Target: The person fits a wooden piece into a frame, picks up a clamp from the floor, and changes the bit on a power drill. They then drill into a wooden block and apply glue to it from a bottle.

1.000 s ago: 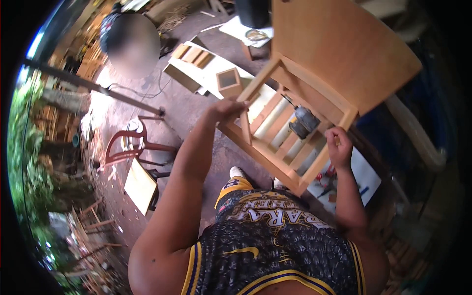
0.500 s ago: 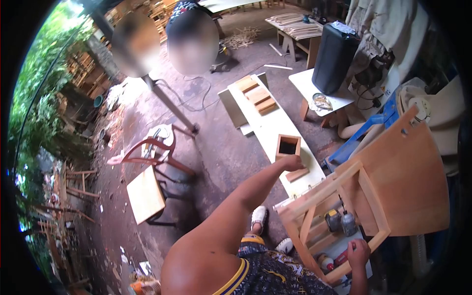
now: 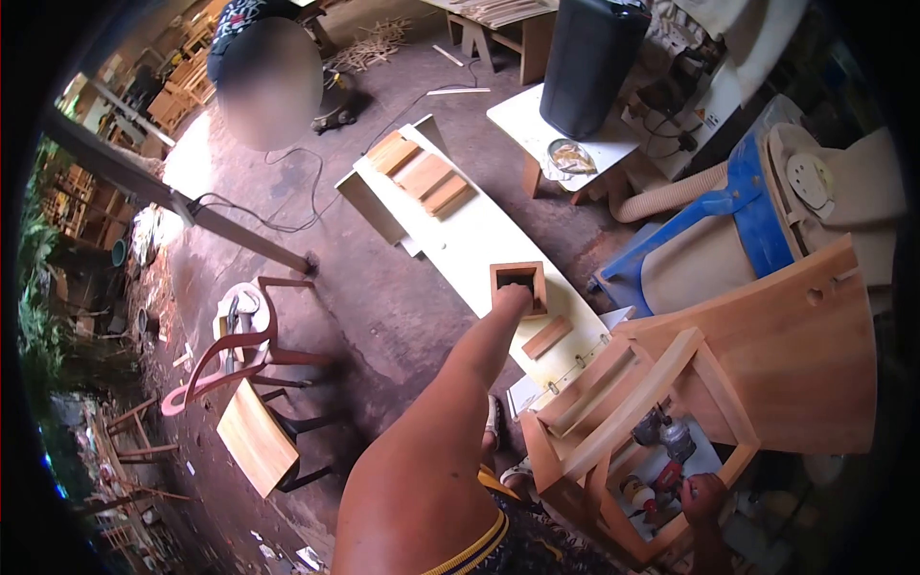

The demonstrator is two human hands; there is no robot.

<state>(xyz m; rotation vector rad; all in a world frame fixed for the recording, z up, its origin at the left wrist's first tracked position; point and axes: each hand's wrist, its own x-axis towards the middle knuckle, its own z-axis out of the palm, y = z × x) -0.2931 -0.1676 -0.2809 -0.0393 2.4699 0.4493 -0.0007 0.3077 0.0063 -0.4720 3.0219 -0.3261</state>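
Observation:
My left hand reaches into the square open-topped wooden box on the long white board; its fingertips are hidden inside. Beside the box lies a small wooden block. My right hand is closed around the near rail of a wooden chair frame, which is tipped over with its broad curved panel to the right. Through the frame show a red-handled tool, a red and white bottle and a power drill.
Several wooden pieces lie at the board's far end. A white side table bears a black container. A blue-framed machine stands right. A red plastic chair and a post are left. Another person is beyond.
My left hand has moved from the near edge of the box to inside its opening. The view has turned to the right. My right hand stays at the chair frame.

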